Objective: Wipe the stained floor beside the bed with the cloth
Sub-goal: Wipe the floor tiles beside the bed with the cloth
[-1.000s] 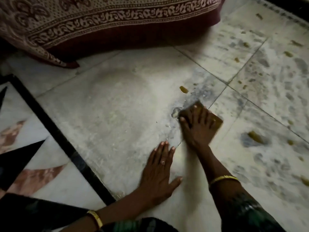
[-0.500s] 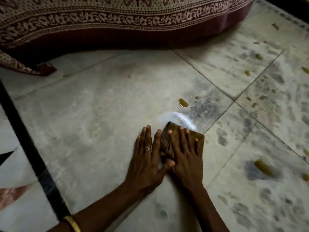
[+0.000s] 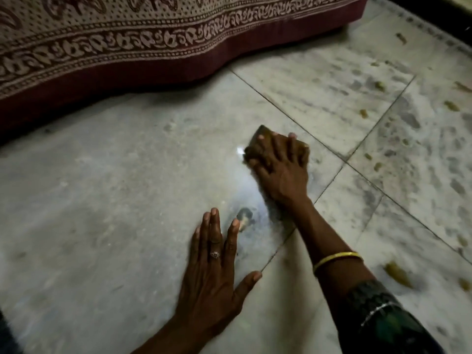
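One folded brown cloth (image 3: 257, 141) lies on the marble floor (image 3: 115, 200) under the right hand (image 3: 281, 168), whose spread fingers press it flat. Yellow-brown stains (image 3: 397, 273) lie to its right, away from the bed (image 3: 153, 47); the left hand (image 3: 217, 264) rests flat, fingers straight, farther from them.

Cloth (image 3: 257, 142) under right hand (image 3: 282, 172) on floor (image 3: 115, 190), left hand (image 3: 214, 274) nearer, leftward (bed (image 3: 127, 47) behind)
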A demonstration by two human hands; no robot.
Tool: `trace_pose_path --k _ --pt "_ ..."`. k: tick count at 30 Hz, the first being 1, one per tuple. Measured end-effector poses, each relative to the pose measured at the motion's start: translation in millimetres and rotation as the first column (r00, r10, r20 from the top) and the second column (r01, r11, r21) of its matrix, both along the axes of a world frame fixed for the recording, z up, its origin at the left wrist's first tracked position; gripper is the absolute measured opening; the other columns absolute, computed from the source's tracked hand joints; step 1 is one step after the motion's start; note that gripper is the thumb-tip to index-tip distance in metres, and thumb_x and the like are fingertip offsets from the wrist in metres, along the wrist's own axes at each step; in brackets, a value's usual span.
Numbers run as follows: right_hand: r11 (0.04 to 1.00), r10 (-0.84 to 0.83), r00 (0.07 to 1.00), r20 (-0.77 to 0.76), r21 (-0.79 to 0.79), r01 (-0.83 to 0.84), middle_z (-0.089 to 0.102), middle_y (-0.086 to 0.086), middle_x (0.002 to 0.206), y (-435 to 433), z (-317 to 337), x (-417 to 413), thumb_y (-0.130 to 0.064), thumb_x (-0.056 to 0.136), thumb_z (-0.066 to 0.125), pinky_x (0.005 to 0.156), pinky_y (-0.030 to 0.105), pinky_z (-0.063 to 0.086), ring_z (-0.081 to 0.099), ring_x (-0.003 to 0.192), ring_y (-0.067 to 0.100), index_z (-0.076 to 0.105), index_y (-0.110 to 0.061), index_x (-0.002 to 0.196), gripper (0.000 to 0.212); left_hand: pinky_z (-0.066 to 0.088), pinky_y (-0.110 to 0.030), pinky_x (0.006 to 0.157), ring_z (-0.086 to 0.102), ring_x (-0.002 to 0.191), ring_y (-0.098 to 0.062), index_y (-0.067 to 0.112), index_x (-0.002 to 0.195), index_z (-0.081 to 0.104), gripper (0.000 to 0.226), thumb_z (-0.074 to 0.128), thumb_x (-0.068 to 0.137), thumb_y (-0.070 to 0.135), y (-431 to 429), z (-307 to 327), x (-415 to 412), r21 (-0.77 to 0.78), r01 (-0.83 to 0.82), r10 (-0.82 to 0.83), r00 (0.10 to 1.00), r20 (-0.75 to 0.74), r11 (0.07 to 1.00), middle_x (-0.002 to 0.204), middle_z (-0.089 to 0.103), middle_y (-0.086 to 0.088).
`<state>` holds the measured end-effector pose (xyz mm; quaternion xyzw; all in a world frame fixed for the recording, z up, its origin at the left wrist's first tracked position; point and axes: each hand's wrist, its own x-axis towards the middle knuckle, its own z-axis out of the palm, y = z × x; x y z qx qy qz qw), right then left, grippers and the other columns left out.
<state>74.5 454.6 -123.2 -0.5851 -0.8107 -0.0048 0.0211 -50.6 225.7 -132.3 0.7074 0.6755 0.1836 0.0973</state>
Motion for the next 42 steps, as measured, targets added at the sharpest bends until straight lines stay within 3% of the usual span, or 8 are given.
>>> trace_pose_path --k 9,15,21,24,29,34,37,42 --pt "0.922 -0.383 0.922 -0.054 -0.078 0.378 0.0 0.0 0.163 -38 8 79 -0.062 0.096 0.023 0.117 0.05 -0.013 -0.009 0.149 0.023 0.004 -0.036 0.153 0.066 0.014 -0.049 0.118 0.008 0.151 -0.03 0.01 0.154 0.02 0.076 0.03 0.097 0.059 6 1 1 -0.007 0.002 -0.002 0.999 -0.038 1.0 0.163 0.009 -0.016" --pt "0.975 -0.22 0.974 -0.053 0.022 0.221 0.017 0.008 0.16 -116 -7 17 -0.063 0.092 0.02 0.115 0.053 -0.003 0.008 0.148 0.032 0.018 -0.026 0.153 0.072 0.015 -0.051 0.119 0.012 0.15 -0.031 0.009 0.152 0.025 0.077 0.023 0.096 0.061 7 -5 4 -0.022 -0.005 0.003 0.997 -0.083 1.0 0.161 0.014 -0.018" --pt "0.994 -0.107 0.992 -0.069 -0.017 0.106 0.013 0.002 0.161 -115 -4 24 -0.069 0.088 0.014 0.116 0.048 -0.007 0.004 0.149 0.026 0.013 -0.034 0.153 0.074 0.009 -0.043 0.121 0.01 0.151 -0.028 0.01 0.153 0.022 0.075 0.018 0.097 0.059 7 -7 8 -0.054 0.031 -0.037 0.993 -0.109 0.998 0.162 0.013 -0.016" --pt "0.982 -0.185 0.978 -0.098 -0.045 0.181 0.004 0.001 0.162 -116 -3 37 -0.07 0.085 0.007 0.116 0.044 -0.011 -0.004 0.149 0.023 0.007 -0.033 0.153 0.078 0.014 -0.044 0.119 0.018 0.149 -0.03 0.007 0.15 0.031 0.069 0.028 0.097 0.051 2 -5 8 -0.042 0.064 -0.07 0.986 -0.154 0.997 0.159 0.022 -0.017" --pt "0.932 -0.359 0.921 -0.154 0.0 0.363 0.014 0.008 0.161 -181 -5 50 -0.064 0.088 0.015 0.118 0.054 0.007 0.007 0.149 0.027 0.017 -0.027 0.152 0.074 0.021 -0.046 0.115 0.028 0.145 -0.034 0.006 0.147 0.039 0.06 0.034 0.097 0.038 -20 2 20 -0.025 0.135 -0.137 0.976 -0.171 0.991 0.155 0.03 -0.021" --pt "0.977 -0.182 0.976 -0.122 0.09 0.193 0.036 0.014 0.152 -216 -12 25 -0.056 0.091 0.033 0.113 0.056 0.012 0.029 0.142 0.034 0.04 -0.02 0.146 0.066 0.007 -0.043 0.118 0.018 0.148 -0.035 0.004 0.15 0.03 0.07 0.023 0.091 0.039 -14 8 20 -0.147 0.064 -0.083 0.988 -0.127 0.987 0.159 0.018 -0.023" --pt "0.988 -0.127 0.986 -0.11 0.07 0.135 0.043 0.014 0.148 -214 -12 34 -0.057 0.089 0.033 0.112 0.052 0.007 0.036 0.139 0.036 0.045 -0.021 0.143 0.067 -0.012 -0.037 0.118 -0.01 0.15 -0.029 0.009 0.154 0.001 0.079 0.006 0.083 0.044 -19 15 30 -0.299 0.005 -0.063 0.981 -0.184 0.954 0.162 -0.01 -0.017" --pt "0.995 -0.1 0.987 -0.126 0.001 0.101 0.03 0.011 0.155 -209 -2 76 -0.061 0.087 0.024 0.115 0.05 -0.001 0.024 0.145 0.033 0.034 -0.026 0.148 0.071 -0.01 -0.04 0.119 -0.018 0.149 -0.028 0.012 0.155 -0.008 0.074 0.033 0.098 0.035 -15 45 55 -0.47 0.003 -0.157 0.944 -0.29 0.883 0.161 -0.017 -0.017"
